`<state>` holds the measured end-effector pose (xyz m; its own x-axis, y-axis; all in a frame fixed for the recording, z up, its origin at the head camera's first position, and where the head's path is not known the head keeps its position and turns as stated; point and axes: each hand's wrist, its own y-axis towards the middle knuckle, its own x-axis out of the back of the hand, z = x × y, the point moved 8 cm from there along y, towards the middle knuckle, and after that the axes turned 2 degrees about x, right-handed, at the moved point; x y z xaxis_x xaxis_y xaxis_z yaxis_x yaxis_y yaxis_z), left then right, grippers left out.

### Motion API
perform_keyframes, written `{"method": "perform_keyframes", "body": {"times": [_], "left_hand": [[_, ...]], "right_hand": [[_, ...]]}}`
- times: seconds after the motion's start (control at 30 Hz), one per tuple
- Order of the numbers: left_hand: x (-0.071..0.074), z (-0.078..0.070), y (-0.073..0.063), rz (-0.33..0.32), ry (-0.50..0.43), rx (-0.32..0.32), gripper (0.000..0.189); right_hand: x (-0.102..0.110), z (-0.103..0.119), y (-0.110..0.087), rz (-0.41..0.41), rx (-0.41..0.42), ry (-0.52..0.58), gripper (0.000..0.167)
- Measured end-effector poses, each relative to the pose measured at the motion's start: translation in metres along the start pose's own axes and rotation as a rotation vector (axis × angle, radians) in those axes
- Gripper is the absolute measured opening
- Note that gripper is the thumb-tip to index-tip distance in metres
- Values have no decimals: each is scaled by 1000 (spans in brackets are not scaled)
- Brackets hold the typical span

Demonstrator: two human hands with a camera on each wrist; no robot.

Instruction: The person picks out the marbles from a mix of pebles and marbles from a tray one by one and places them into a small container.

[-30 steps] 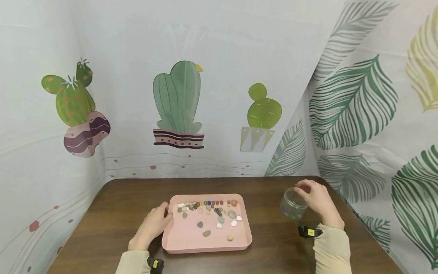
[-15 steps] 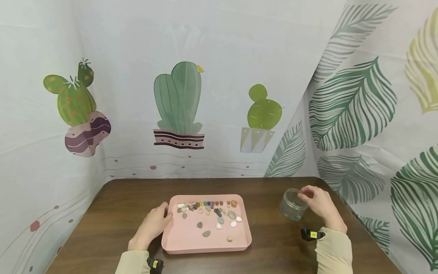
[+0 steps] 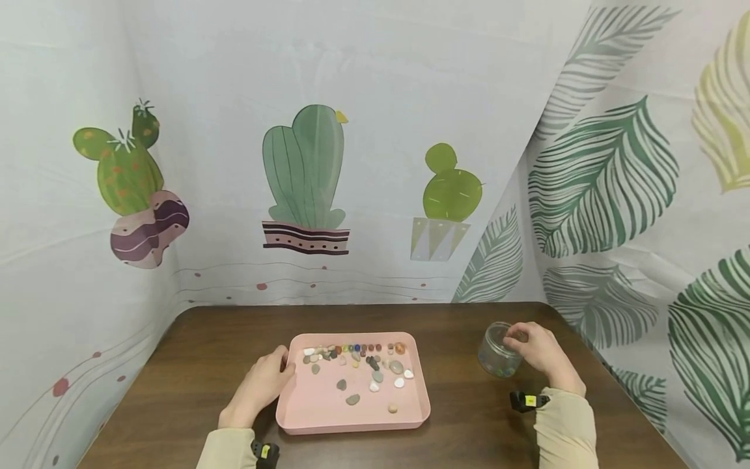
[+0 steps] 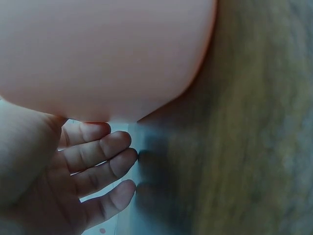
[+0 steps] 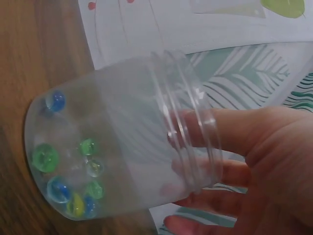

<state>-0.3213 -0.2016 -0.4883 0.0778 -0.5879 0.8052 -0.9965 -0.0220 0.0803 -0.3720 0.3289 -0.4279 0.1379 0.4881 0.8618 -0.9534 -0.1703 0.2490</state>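
A pink tray (image 3: 353,417) of small stones and beads lies on the table, and my left hand (image 3: 260,381) is at its left edge. In the left wrist view the thumb tip is hidden behind the tray wall (image 4: 112,58), while the fingers (image 4: 100,149) lie loosely bent outside it. To the right stands a clear screw-top jar (image 5: 122,137) with several blue, green and yellow glass marbles (image 5: 61,188) at its bottom. My right hand (image 3: 541,352) reaches down at the jar's mouth; its thumb and fingertips show through the clear wall, apart, with nothing visible between them.
In the tray, a row of coloured beads (image 3: 357,348) runs along the far wall, with pebbles (image 3: 353,399) scattered nearer. Brown table (image 3: 457,397) separates tray and jar. A printed cloth (image 3: 381,280) hangs right behind the table.
My right hand draws slightly right off the jar's rim, then comes back left and lower over the mouth. The left hand and the tray stay put.
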Motion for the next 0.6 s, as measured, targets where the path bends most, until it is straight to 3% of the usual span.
{"method": "perform_keyframes", "body": {"times": [0.17, 0.4, 0.6], "left_hand": [[1, 0, 0, -2, -4, 2, 8], [2, -2, -2, 0, -11, 5, 8], [3, -3, -2, 4, -4, 7, 8]], "right_hand": [[-4, 3, 2, 44, -10, 4, 30], [0, 14, 3, 46, 8, -17, 31], [11, 30, 2, -7, 37, -41, 32]]}}
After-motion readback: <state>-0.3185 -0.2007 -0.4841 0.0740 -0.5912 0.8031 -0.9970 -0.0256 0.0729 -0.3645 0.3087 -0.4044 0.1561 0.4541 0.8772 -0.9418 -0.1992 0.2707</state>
